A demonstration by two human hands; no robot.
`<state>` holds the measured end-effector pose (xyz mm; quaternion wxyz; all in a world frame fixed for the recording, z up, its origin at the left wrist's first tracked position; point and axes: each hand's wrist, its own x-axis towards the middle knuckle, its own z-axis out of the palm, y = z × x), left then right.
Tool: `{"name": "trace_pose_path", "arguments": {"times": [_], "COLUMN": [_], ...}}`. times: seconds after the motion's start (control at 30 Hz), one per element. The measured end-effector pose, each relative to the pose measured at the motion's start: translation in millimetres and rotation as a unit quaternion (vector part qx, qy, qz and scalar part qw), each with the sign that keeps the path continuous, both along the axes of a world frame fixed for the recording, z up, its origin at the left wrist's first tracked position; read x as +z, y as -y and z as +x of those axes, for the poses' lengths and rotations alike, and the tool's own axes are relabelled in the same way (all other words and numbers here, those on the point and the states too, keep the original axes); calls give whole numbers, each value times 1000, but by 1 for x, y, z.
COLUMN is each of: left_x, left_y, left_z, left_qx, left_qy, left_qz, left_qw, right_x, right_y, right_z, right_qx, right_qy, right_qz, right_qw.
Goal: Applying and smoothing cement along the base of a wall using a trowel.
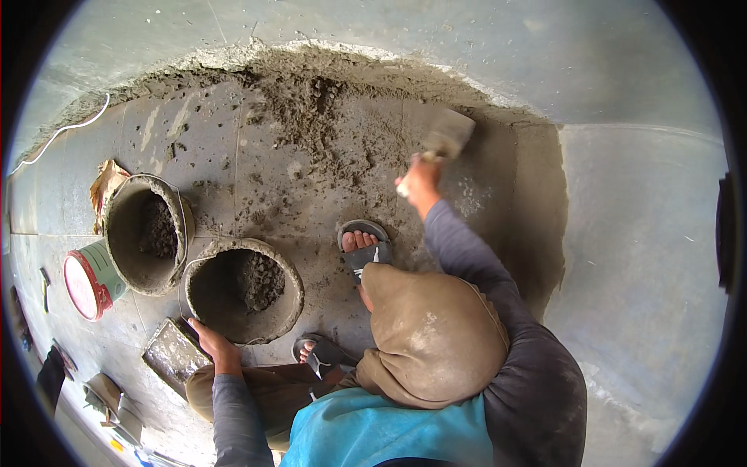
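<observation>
A trowel (450, 132) with a broad, squarish blade, slightly blurred, is held over the floor near the base of the wall, toward the upper right of the view. The right hand (422, 183) is clamped around its handle, the pale butt end poking out past the fingers. To the left of the blade, crumbs and clods of mortar (311, 117) lie scattered over the grey floor tiles (210, 140), thickest along the ragged, broken-edged foot of the wall (373, 25). To the right, a dark, damp-looking patch (537, 214) borders a paler grey surface.

Well apart from the trowel, the left hand (220, 348) is down between the near mortar bucket (293, 315) and a mortar-smeared rectangular tray (167, 354), its fingertips close to both; whether it grips either one cannot be told. That bucket and the far mortar bucket (117, 253) just beyond it are crusted with grey, have wire handles, and contain lumpy mortar. Beside the far one are a green-and-white tub (101, 268) with a red-edged lid and a torn brown paper piece (105, 191). The person's feet, in dark sandals (323, 354), are planted on the tiles, below a bent knee in brown trousers (436, 335); a white cable (66, 131) curves along the left edge
</observation>
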<state>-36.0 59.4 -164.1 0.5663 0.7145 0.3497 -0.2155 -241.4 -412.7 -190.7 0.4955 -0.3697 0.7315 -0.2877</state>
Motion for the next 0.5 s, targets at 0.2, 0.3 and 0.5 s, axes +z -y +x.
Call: {"name": "trace_pose_path", "arguments": {"times": [0.2,0.3,0.5], "left_x": [-5,-5,-8], "left_y": [-3,-7,3], "left_z": [2,4,4], "left_qx": [3,5,3], "left_qy": [6,7,21], "left_qz": [2,4,15], "left_qw": [1000,1000,1000], "right_x": [-17,-13,3], "right_y": [106,79,-13], "right_z": [-80,-61,25], "right_qx": [-24,28,183], "right_qy": [-22,-39,-23], "right_qz": [-3,10,14], "right_qw": [999,999,983]}}
